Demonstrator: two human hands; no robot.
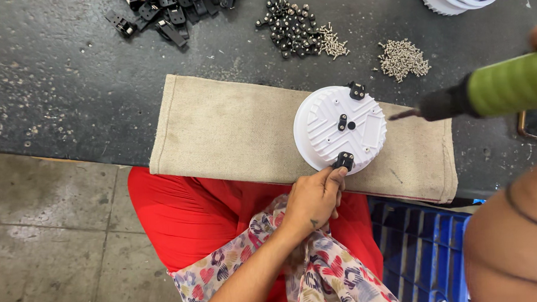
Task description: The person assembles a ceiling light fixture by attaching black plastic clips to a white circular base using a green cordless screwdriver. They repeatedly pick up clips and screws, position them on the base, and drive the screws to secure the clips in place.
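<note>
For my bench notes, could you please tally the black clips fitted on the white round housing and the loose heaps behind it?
Black clips on the white round housing: 3
Heaps of black clips: 1
Heaps of screws and small fasteners: 2
Total: 6

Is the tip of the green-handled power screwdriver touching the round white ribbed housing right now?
No: the tip of the green-handled power screwdriver hangs off to the side of the round white ribbed housing, with beige cloth showing between them.

housing (333,121): white ribbed disc, flat on cloth (231,128), right end | clip (343,160): black, at housing's near rim | driver (489,90): green-gripped, tip right of housing
</note>
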